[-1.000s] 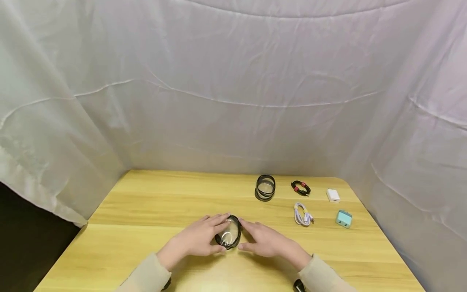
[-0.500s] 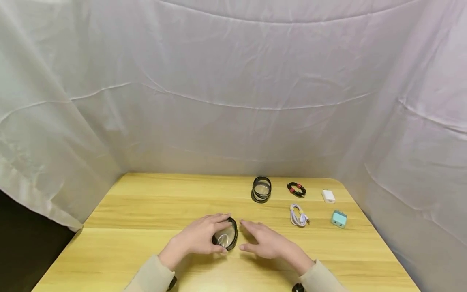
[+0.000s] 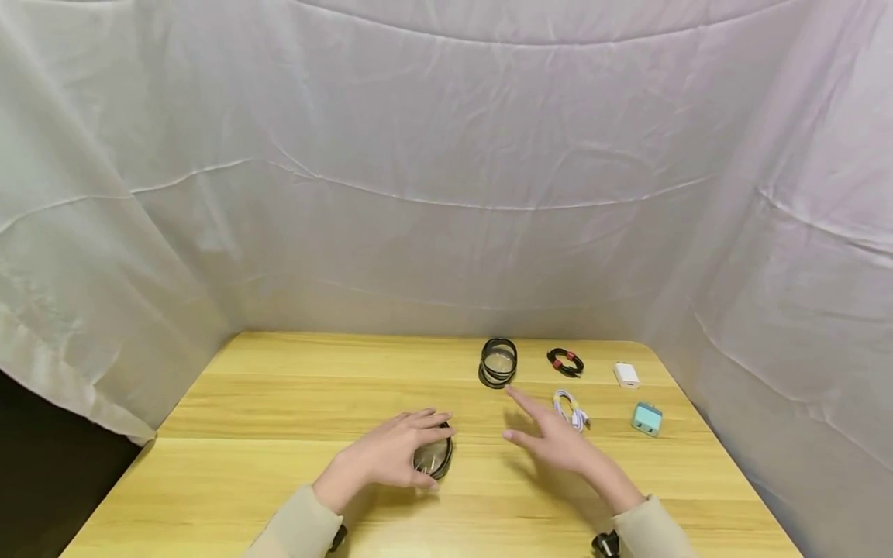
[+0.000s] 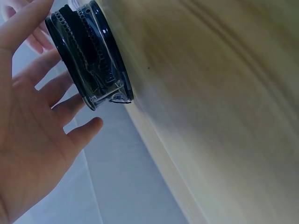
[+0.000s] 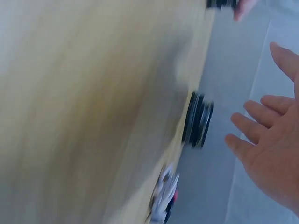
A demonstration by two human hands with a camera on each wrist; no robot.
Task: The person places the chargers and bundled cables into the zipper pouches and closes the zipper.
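Observation:
My left hand (image 3: pixel 394 456) lies with straight fingers over a round clear case with a black zipper rim (image 3: pixel 437 459) near the middle of the wooden table (image 3: pixel 279 387). In the left wrist view the spread fingers (image 4: pixel 56 88) sit against the case (image 4: pixel 91 60). Open and holding nothing, my right hand (image 3: pixel 551 440) hovers over the table to the right of that case. A second round case (image 3: pixel 498 363) stands farther back; blurred in the right wrist view, this case (image 5: pixel 197 119) is beyond my open right hand (image 5: pixel 271 149).
A coiled white cable (image 3: pixel 572 409) lies just right of my right hand. Behind it are a black cable with red ties (image 3: pixel 565 361), a white charger (image 3: pixel 626 375) and a teal charger (image 3: pixel 646 418). White cloth walls close in the table.
My right hand has let go of the near case and moved right and away, toward the white cable. The left hand stays on the case.

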